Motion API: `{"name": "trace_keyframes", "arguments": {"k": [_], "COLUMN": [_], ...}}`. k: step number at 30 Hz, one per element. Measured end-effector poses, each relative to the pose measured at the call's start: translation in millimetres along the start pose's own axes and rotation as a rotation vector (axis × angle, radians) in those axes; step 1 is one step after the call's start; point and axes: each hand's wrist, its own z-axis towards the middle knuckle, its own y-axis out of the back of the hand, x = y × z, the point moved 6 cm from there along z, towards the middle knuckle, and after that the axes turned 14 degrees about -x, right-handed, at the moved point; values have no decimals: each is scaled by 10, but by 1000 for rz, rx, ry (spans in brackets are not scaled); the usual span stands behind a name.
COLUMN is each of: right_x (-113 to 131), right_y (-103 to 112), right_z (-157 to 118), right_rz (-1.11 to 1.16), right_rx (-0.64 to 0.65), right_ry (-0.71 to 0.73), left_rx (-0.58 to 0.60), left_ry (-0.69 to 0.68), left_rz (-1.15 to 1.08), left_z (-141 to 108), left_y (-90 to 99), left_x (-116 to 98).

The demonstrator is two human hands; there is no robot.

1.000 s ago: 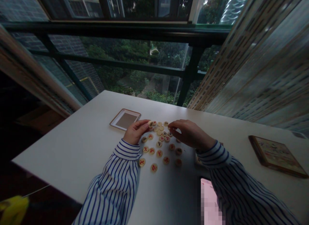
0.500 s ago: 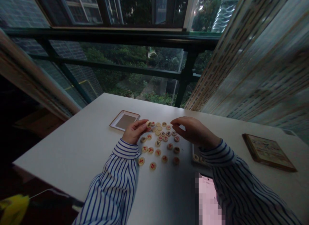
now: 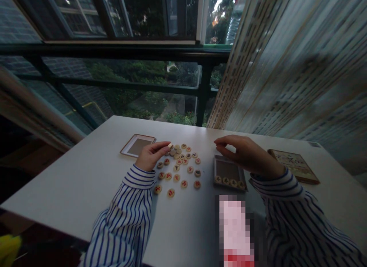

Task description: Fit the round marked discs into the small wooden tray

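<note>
My left hand (image 3: 149, 156) pinches a Chinese chess piece (image 3: 170, 146) edge-on between thumb and fingertips, above the left back of the scattered Chinese chess pieces (image 3: 176, 178). These round, pale discs lie on the white table, with red or dark characters; some at the back look blank. My right hand (image 3: 243, 150) hovers over the back right of an open box (image 3: 215, 171), its thumb and fingertips brought together. Whether anything is between them is hidden. Several pieces with dark characters (image 3: 226, 181) stand in a row along the box's near side.
A shallow tray (image 3: 124, 149) lies at the back left of the white table (image 3: 86, 175). A flat case with a picture on it (image 3: 296, 165) is at the right. A pixelated pink object (image 3: 233, 225) lies in front of the box. Window and railing stand behind.
My right hand has moved right, away from the scattered pieces and over the box, which shows more now. My left hand still holds a piece, now turned edge-on. The view has shifted right.
</note>
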Motion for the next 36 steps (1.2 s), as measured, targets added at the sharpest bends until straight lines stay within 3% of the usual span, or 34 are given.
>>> {"name": "trace_keyframes", "arguments": {"k": [8,16,28,36], "right_x": [-36,-72,-133,-197], "right_y": [146,222,152,158], "right_z": [-199,-256,-280,-290], "right_rz": [60,137,251,274], "right_rx": [-66,-117,-289,-408], "right_ry": [-4,-54,-109,-150], "left_rx": [16,117,274,368], "left_ry": [265,411,489,479], "left_rz": [-317,-435,-478,-474], "left_z": [-145,-239,-380,-470], "left_y": [-211,-584,-1201,-1490], "left_x": [-76,-116,-163,-243]}}
